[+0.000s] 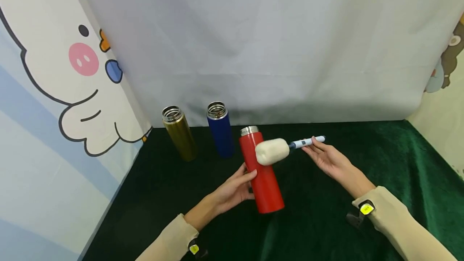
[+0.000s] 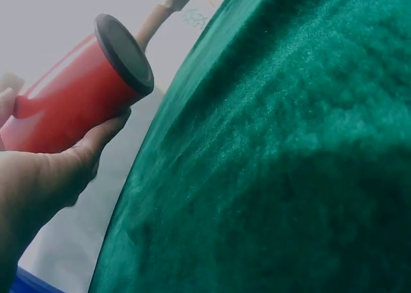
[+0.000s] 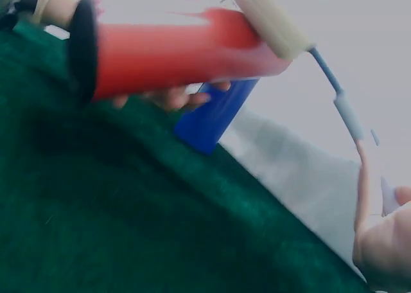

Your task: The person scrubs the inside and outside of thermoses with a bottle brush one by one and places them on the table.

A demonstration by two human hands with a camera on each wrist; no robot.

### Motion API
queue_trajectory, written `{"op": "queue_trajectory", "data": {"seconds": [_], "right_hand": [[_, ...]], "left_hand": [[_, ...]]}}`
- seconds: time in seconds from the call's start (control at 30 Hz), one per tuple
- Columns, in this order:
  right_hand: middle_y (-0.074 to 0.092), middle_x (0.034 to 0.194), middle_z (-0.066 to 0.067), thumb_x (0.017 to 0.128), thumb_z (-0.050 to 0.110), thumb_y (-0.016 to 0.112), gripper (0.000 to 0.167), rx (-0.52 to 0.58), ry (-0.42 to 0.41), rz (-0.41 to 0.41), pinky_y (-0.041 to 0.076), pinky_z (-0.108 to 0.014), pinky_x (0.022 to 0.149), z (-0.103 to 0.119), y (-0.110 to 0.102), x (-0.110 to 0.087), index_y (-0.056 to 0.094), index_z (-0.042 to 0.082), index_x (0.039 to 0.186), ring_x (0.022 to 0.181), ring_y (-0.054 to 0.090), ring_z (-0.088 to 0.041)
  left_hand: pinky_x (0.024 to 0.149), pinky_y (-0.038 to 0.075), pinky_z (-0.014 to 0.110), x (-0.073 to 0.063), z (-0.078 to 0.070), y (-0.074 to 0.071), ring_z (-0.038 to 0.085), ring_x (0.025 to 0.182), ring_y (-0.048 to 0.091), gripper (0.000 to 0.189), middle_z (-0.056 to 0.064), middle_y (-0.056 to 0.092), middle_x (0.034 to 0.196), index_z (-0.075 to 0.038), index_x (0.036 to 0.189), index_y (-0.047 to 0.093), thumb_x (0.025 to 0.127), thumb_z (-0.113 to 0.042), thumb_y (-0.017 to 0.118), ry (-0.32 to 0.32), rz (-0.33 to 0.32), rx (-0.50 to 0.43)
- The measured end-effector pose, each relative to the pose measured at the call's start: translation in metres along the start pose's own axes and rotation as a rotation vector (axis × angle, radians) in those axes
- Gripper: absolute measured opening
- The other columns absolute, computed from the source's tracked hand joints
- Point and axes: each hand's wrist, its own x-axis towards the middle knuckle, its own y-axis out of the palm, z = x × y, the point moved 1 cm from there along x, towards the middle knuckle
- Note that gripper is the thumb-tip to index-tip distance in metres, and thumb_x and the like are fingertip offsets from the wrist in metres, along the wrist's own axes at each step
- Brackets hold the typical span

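My left hand grips a red thermos bottle around its middle, lidless, with its steel mouth up and tilted to the left. The left wrist view shows the dark base of the red bottle. In my right hand is a bottle brush, pinched by its light handle. The brush's fluffy cream head points left and overlaps the upper side of the red bottle in the head view. In the right wrist view the brush head lies along the bottle's side near its upper end.
An olive-gold bottle and a blue bottle, both without lids, stand at the back left. Dark green velvet cloth covers the table. A pale curtain hangs behind it, and a cartoon-printed panel borders the left side.
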Motion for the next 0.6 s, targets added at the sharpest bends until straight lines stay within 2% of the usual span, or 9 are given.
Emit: {"op": "queue_trajectory", "data": {"seconds": [0.17, 0.27, 0.37, 0.47, 0.6], "right_hand": [[0.066, 0.113, -0.018, 0.104, 0.005, 0.053, 0.017, 0.145, -0.068, -0.056, 0.048, -0.031, 0.11, -0.002, 0.013, 0.007, 0.052, 0.007, 0.12, 0.105, 0.073, -0.032], [0.067, 0.114, -0.019, 0.105, 0.007, 0.051, 0.015, 0.132, -0.047, -0.042, 0.047, -0.03, 0.112, -0.007, 0.012, 0.005, 0.053, 0.006, 0.12, 0.106, 0.073, -0.032], [0.068, 0.116, -0.016, 0.107, 0.012, 0.047, 0.015, 0.04, -0.002, -0.015, 0.049, -0.03, 0.11, -0.012, 0.004, 0.001, 0.054, 0.008, 0.12, 0.108, 0.072, -0.028], [0.068, 0.12, -0.012, 0.11, 0.015, 0.042, 0.017, -0.102, 0.025, 0.017, 0.052, -0.031, 0.107, -0.014, -0.006, -0.004, 0.054, 0.012, 0.121, 0.112, 0.07, -0.023], [0.067, 0.122, -0.009, 0.111, 0.015, 0.037, 0.022, -0.279, 0.032, 0.07, 0.054, -0.031, 0.104, -0.012, -0.014, -0.011, 0.056, 0.013, 0.122, 0.116, 0.069, -0.02]], "left_hand": [[0.112, 0.044, 0.053, 0.001, 0.0, 0.002, 0.023, 0.137, 0.047, 0.06, 0.007, 0.037, 0.159, -0.028, 0.162, 0.015, 0.109, -0.026, 0.045, 0.002, 0.005, -0.019], [0.113, 0.043, 0.055, 0.001, 0.0, 0.001, 0.022, 0.137, 0.048, 0.057, 0.008, 0.037, 0.16, -0.025, 0.161, 0.018, 0.11, -0.03, 0.043, 0.016, -0.007, -0.002], [0.111, 0.045, 0.053, 0.0, -0.002, -0.001, 0.022, 0.135, 0.05, 0.055, 0.008, 0.037, 0.161, -0.024, 0.161, 0.019, 0.111, -0.033, 0.039, 0.029, -0.035, 0.009], [0.106, 0.049, 0.048, 0.001, -0.005, -0.003, 0.021, 0.133, 0.052, 0.054, 0.007, 0.039, 0.159, -0.024, 0.161, 0.019, 0.112, -0.035, 0.037, 0.04, -0.068, 0.001], [0.101, 0.052, 0.043, 0.003, -0.009, -0.005, 0.018, 0.128, 0.055, 0.054, 0.003, 0.045, 0.151, -0.023, 0.161, 0.018, 0.112, -0.036, 0.035, 0.049, -0.059, -0.001]]}}
